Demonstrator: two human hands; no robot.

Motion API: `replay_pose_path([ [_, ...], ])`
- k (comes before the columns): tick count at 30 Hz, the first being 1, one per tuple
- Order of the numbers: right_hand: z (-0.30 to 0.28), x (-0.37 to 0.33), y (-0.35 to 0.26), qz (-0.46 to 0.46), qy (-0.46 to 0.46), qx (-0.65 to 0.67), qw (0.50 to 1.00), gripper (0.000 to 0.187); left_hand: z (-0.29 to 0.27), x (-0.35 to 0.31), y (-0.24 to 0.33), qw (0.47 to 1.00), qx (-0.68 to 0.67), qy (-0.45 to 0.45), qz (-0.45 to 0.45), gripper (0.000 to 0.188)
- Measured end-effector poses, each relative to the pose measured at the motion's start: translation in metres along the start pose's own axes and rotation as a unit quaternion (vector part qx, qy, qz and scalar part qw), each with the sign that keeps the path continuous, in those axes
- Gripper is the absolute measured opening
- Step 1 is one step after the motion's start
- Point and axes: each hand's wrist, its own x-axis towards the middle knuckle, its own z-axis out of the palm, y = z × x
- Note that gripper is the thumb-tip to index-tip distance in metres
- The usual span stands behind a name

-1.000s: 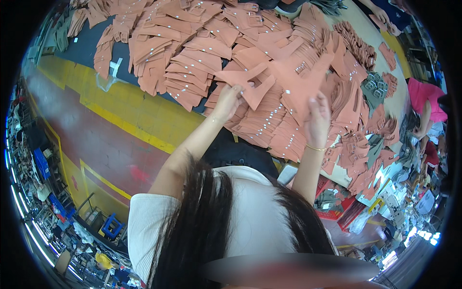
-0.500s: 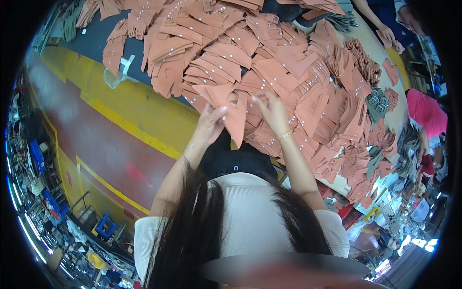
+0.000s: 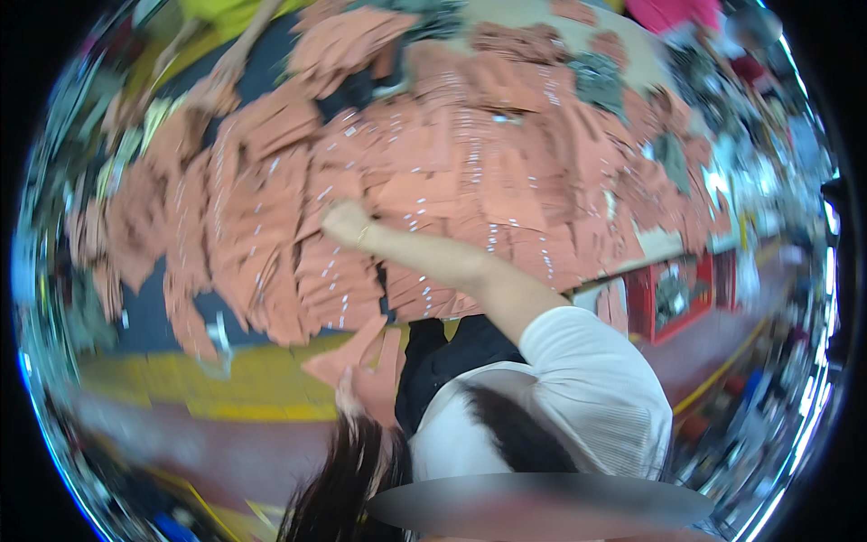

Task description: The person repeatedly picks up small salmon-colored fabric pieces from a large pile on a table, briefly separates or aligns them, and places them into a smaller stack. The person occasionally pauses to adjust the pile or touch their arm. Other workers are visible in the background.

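At the table's near edge my left hand (image 3: pixel 347 394), partly behind hair, is closed on a salmon-coloured, leather-like cut piece (image 3: pixel 372 384) with a pointed corner and a notch. My right arm stretches forward and left across the table. Its hand (image 3: pixel 346 223) is curled and somewhat blurred over the overlapping stacks of similar salmon pieces (image 3: pixel 424 194). The fingertips are hidden beneath that hand, so what they hold cannot be made out. Small white marks run in rows along the stacks.
Dark grey-green pieces (image 3: pixel 596 83) lie at the far right of the table. A co-worker's hand (image 3: pixel 217 88) is over the pieces at the far left. Red bins (image 3: pixel 670 298) stand right of the near edge. Clear plastic (image 3: pixel 218 343) hangs over the front edge.
The view has swung to the right. My right hand has left the cut piece and reached out over the stacks. My left hand still holds the piece, now lower by the table edge.
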Motion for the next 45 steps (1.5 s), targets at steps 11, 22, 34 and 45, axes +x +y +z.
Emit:
replay_pose_path([
  [11, -0.106, 0.008, 0.029, 0.103, 0.054, 0.16, 0.98, 0.011, 0.047, -0.016, 0.057, 0.988, -0.07, -0.088, -0.104, 0.032],
  [22, -0.279, -0.2, 0.04, 0.189, 0.202, 0.079, 0.958, 0.012, 0.27, 0.015, 0.036, 0.912, -0.025, -0.406, 0.048, 0.04],
  [34, -0.333, -0.43, 0.136, 0.48, 0.296, 0.012, 0.826, 0.011, 0.499, 0.011, -0.137, 0.862, 0.057, -0.41, -0.293, 0.017],
  [45, -0.274, -0.56, 0.336, 0.698, -0.019, 0.024, 0.715, 0.029, 0.594, -0.008, -0.123, 0.882, -0.003, -0.416, -0.221, 0.032],
])
